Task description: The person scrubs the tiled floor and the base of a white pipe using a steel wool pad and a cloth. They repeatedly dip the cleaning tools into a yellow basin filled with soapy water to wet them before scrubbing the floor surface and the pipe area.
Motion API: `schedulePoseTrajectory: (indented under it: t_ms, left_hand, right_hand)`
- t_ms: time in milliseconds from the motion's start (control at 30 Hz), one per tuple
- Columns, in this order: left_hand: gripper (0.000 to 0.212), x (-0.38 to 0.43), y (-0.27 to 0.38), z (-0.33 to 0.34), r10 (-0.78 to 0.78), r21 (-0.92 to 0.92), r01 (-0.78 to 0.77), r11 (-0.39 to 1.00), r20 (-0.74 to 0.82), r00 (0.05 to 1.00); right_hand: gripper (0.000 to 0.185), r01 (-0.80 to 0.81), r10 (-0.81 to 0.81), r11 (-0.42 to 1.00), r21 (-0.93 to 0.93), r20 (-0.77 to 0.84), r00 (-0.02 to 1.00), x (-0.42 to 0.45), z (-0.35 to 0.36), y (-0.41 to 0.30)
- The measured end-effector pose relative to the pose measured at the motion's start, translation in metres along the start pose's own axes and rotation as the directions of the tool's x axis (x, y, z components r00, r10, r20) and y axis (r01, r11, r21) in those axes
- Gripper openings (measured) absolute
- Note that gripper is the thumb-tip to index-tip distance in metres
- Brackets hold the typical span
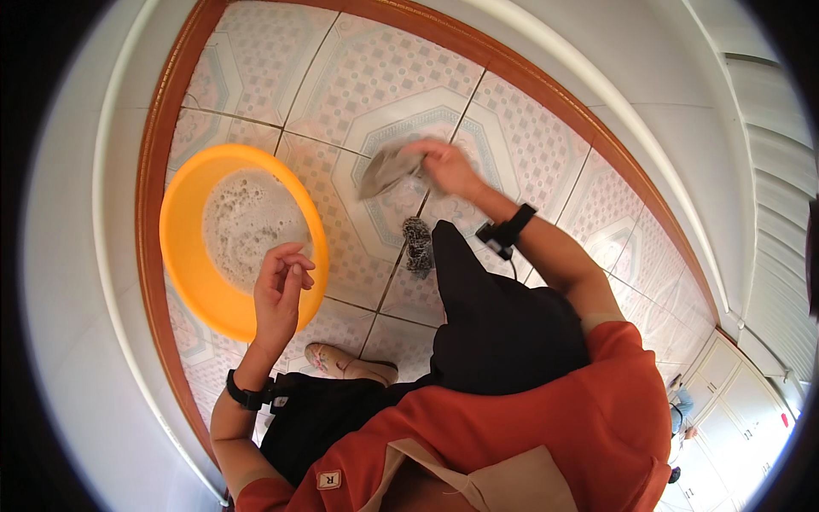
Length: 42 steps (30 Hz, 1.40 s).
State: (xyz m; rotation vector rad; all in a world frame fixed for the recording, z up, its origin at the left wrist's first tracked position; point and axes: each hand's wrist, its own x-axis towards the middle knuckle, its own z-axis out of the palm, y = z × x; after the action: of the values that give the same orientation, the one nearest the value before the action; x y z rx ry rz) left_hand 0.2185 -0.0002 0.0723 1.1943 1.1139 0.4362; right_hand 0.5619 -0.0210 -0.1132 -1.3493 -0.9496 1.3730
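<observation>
Blurred by motion, a greyish-beige cloth (391, 168) is gripped in my right hand (450, 168), low over the patterned tile floor (352, 249). On my left stands an orange-yellow plastic basin (240, 323) holding cloudy, foamy water (246, 221). My left hand (278, 288) is over the basin's near rim, its fingers loosely curled and nothing visible in them. A dark scrubber (418, 248), flecked with white foam, lies on the floor by my bent knee, below the cloth in the picture.
A reddish-brown skirting border (512, 61) edges the floor on the left and far sides. White pipes (109, 211) run along the pale walls. My shoe (349, 363) is close to the basin. At the right rim, another person (681, 409) is by white cabinets (736, 416).
</observation>
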Motion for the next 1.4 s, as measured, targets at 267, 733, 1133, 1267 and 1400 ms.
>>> schedulePoseTrajectory:
  t_ms: [267, 733, 1133, 1267, 1400]
  left_hand:
    - [0.024, 0.005, -0.013, -0.004, -0.014, -0.029, 0.014, 0.999, -0.014, 1.000]
    - [0.024, 0.016, -0.006, 0.002, -0.026, -0.033, 0.027, 0.999, 0.012, 1.000]
    - [0.023, 0.019, -0.021, 0.007, -0.026, -0.043, 0.029, 0.999, 0.071, 0.997]
    - [0.023, 0.026, -0.010, 0.020, -0.007, -0.025, 0.008, 1.000, 0.067, 0.998]
    - [0.024, 0.027, 0.000, 0.015, 0.013, 0.029, -0.015, 0.999, 0.053, 0.999]
  right_hand:
    - [0.025, 0.457, -0.526, 0.430, -0.778, 0.196, 0.828, -0.016, -0.006, 0.011]
    - [0.039, -0.096, -0.693, 0.204, -0.974, -0.213, 0.689, 0.015, -0.153, -0.007]
    - [0.028, -0.574, -0.643, 0.357, -0.736, -0.640, 0.421, -0.043, -0.171, 0.012]
    - [0.034, -0.002, -0.684, 0.408, -0.913, -0.307, 0.661, 0.044, -0.066, -0.022]
    - [0.036, 0.105, -0.634, 0.245, -0.964, -0.078, 0.769, 0.052, -0.076, -0.019]
